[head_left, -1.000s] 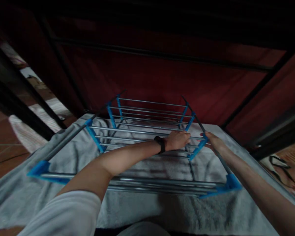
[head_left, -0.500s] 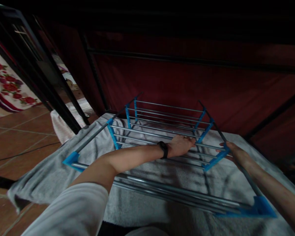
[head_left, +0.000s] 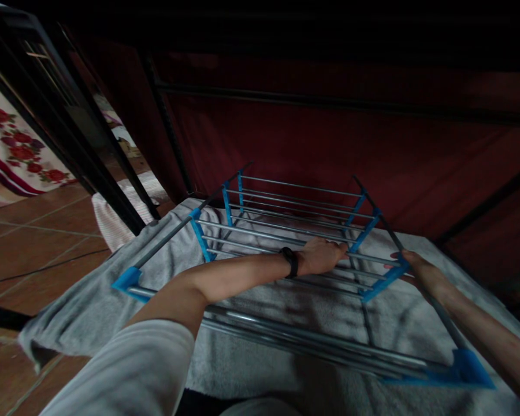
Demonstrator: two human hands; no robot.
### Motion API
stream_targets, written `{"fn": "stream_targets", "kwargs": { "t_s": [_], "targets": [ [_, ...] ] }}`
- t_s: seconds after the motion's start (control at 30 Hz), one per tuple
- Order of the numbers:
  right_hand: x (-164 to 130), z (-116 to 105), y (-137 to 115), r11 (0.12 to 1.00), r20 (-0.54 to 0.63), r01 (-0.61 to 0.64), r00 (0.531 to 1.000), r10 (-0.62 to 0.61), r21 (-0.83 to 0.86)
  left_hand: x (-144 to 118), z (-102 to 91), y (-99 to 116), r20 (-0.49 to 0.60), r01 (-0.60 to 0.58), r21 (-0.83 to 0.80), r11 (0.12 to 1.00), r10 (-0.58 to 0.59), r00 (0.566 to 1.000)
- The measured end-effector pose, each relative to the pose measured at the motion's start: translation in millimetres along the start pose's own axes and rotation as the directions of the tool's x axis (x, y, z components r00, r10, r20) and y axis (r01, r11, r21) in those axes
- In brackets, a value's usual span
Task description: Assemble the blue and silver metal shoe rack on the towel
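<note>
Head cam: L hand [head_left: 320, 256] fingers curled round rack bar [head_left: 372, 257]; R hand [head_left: 420, 271] fingers part-curled round side rail [head_left: 445, 319].

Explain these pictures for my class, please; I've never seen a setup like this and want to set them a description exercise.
No robot here: these are one person's bare hands, filmed by a camera worn on the head, looking forward and down. Every picture comes from that single camera. The left hand crosses over a metal rack and is curled on one of its rods. The right hand is around the rack's side, at a blue bracket. Beneath lies gray cloth; what it covers is hidden. Behind is a red backdrop, and tiled floor shows at the picture's left.
</note>
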State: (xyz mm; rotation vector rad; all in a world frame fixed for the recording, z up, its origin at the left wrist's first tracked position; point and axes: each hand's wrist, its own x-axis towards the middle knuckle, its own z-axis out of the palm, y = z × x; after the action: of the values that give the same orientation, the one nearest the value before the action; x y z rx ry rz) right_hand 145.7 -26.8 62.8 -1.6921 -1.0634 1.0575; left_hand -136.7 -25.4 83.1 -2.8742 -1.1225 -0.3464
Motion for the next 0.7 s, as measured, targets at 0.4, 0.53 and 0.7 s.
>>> {"fn": "stream_targets", "kwargs": {
  "t_s": [0.4,0.53,0.7],
  "targets": [
    [-8.7,6.0,-12.6,0.999,-0.012,-0.009,1.0,0.009,-0.032,-9.2,-16.2,1.5,0.084,-0.017,-0.019,1.0,0.019,0.996],
    [-9.9,4.8,-10.9,1.0,0.024,0.026,0.999,-0.026,-0.004,-35.5,-41.0,-22.9,0.108,0.004,0.064,0.998,-0.011,0.994],
    [-7.4,3.4,-7.4,1.0,0.014,0.013,1.0,-0.013,0.02,-99.7,-99.5,-93.6,-0.035,0.27,0.125,0.955,-0.268,0.963]
  ]
}}
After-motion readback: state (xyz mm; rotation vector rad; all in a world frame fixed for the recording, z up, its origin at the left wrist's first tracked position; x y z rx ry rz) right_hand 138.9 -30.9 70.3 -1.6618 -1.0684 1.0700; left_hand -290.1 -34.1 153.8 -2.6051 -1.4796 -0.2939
